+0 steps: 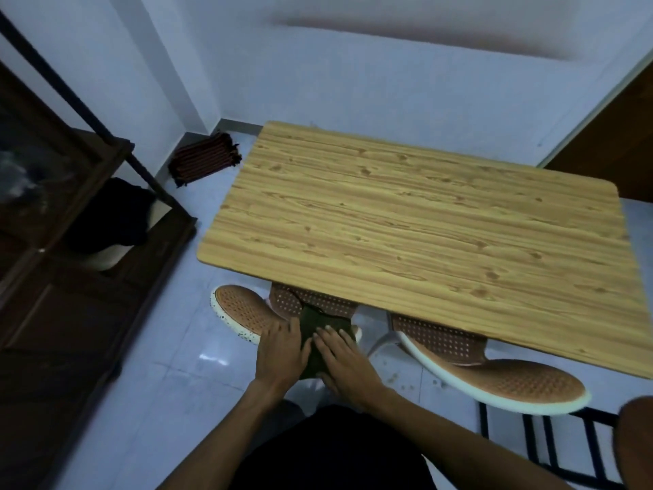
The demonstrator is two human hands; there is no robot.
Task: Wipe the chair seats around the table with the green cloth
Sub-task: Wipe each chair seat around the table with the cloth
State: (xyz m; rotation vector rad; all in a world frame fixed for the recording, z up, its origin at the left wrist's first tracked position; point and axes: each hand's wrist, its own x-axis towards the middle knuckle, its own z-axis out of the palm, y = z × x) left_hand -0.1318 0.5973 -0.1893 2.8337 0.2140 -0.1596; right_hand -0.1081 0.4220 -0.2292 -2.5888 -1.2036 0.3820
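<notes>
Nearest the camera, the person's two bare forearms reach forward from a dark garment toward the near edge of the table. The left hand [281, 351] and the right hand [344, 360] lie close side by side, both palm down with fingers spread and pressed flat on the green cloth [318, 334], neither one closed around it. The cloth is bunched between and under the hands on the left chair seat [300, 302], an orange perforated seat partly tucked beneath the wooden surface [417, 228]. That chair's white-rimmed backrest [242, 309] lies just left of the hands. To the right, a second chair [501, 380] of the same make sits with its seat under the surface and its backrest sticking out toward the near right. Beyond, the wood-grain surface stretches away toward the pale wall. At far left stands a dark wooden cabinet [70, 277], and a folded striped cloth [205, 157] lies on the tiled floor [169, 366] by the corner.
</notes>
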